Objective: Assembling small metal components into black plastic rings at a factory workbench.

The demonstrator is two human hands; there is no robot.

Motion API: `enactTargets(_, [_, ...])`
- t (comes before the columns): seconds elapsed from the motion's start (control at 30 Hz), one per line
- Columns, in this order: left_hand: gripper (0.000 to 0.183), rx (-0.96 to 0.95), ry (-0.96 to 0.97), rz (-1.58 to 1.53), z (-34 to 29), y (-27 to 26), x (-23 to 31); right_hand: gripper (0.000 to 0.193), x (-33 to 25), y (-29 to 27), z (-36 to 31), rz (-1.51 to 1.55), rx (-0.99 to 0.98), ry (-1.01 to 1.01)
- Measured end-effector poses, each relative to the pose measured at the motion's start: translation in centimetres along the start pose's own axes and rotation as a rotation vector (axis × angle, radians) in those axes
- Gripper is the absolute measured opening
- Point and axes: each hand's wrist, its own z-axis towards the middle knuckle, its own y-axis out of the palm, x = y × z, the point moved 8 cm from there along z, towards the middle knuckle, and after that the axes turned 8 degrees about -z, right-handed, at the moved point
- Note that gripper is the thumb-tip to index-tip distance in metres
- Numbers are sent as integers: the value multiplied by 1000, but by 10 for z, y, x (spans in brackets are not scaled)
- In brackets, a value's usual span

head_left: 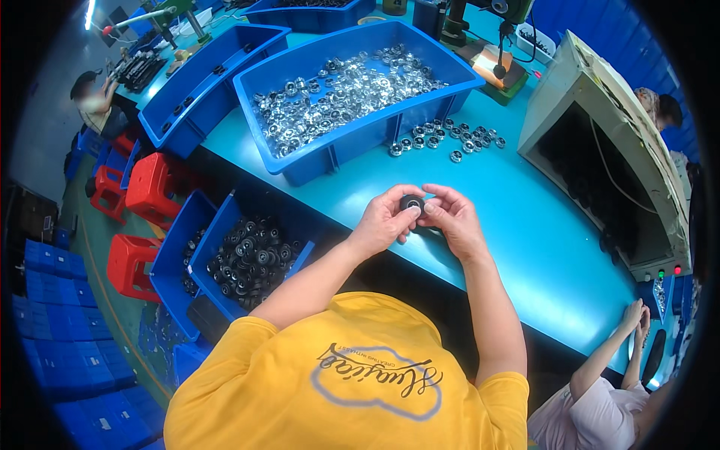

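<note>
Over the near edge of the turquoise table, a small black wheel with a pale centre is pinched between both hands. My left hand grips it from the left, thumb across its face. From the right, my right hand closes on it with thumb and fingers. Its underside is hidden by the fingers. Beyond my hands lie several loose shiny metal hubs. A large blue bin behind them holds a heap of similar hubs. Down to my left, another blue bin is filled with black wheels.
A beige machine with a dark opening stands at the right. Another long blue bin is at the far left. Red stools stand on the floor to the left. A co-worker's hands show at lower right; another person sits far left.
</note>
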Motion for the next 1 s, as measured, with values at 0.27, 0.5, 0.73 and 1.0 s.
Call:
enactTargets(0.27, [51,-52,79,-50,-3,7,4,40,-1,-1,1,53,34,4])
enactTargets(0.5, [57,-29,21,-10,-3,2,0,41,-3,1,1,49,34,20])
enactTargets(0.73, [52,21,79,42,-4,3,-3,40,0,-1,2,-46,75,6])
enactTargets(1.0, [51,46,115,104,-4,7,5,38,-3,0,-1,-103,89,-58])
